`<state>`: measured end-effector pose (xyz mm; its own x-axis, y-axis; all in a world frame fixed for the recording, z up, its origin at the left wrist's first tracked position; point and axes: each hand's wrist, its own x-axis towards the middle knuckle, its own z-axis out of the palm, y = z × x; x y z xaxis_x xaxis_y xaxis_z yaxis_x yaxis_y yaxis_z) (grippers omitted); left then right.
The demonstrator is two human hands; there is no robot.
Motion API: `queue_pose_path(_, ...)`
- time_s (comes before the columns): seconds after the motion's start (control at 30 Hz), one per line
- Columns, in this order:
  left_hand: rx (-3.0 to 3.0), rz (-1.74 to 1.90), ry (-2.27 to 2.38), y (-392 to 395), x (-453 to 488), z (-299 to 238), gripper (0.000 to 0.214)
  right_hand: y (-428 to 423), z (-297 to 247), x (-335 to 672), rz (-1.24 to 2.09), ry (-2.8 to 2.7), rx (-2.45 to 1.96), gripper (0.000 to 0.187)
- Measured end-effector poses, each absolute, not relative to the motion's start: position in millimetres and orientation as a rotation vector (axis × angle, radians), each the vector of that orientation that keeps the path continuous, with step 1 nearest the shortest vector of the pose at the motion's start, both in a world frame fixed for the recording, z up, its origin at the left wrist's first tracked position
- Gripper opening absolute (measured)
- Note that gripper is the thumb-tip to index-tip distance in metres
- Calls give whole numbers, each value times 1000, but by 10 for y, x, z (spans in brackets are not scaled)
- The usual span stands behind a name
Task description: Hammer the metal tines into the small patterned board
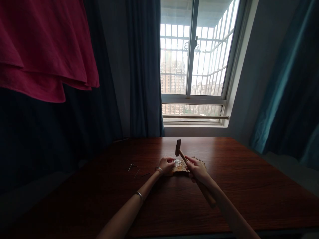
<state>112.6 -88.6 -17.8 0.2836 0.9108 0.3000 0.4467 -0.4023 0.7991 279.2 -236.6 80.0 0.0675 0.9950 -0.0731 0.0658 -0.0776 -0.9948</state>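
Observation:
My right hand (198, 171) grips the wooden handle of a hammer (178, 147), its metal head raised above the table. My left hand (166, 165) rests at the left end of a pale, dark-speckled flat piece (180, 165) with an uneven edge. A thin upright nail (174, 161) is pinched in the left fingertips, over that piece. Whether its tip has gone in cannot be made out. Part of the speckled piece is hidden behind my right hand; its ridged far right edge shows beyond.
Several thin metal nails (133, 166) lie on the brown wooden table (99, 199) to the left. A barred window (194, 66) stands behind the table, with blue curtains (144, 66) beside it. Pink cloth (50, 49) hangs at upper left.

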Motion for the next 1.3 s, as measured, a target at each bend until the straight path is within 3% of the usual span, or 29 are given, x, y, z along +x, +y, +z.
queue_pose_path(1.3,2050,1008,1238,-798,1197,-279,18,-2338,829,2682,1215,-1278,-1325,52)
